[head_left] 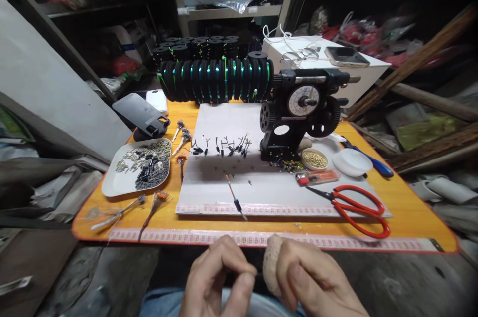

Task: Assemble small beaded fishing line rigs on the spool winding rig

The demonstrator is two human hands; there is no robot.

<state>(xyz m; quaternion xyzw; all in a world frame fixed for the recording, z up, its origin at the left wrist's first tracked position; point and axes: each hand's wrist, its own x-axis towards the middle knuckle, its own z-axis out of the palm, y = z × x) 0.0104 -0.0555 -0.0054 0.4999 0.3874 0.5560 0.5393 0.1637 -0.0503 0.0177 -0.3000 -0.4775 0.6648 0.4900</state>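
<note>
My left hand [220, 279] is in front of the table's near edge, thumb and forefinger pinched together; anything between them is too small to make out. Beside it on the right, my right hand [311, 277] has its fingers curled, and a beige fuzzy wrap [272, 264] shows at its finger side. What those fingers hold, if anything, is hidden. On the white board [209, 187] beyond the hands lies a thin float-like piece [237, 204] with a black sleeve. Several small black-sleeved pieces [231, 147] lie farther back. Red-handled scissors [358, 210] rest at the board's right front.
A black winding machine [298, 122] with spools [216, 80] stands at the back. A white tray [108, 177] of small parts is at left. Gold beads [314, 158], a white dish [352, 162], a lighter [319, 177] and blue-handled pliers [381, 166] lie at right.
</note>
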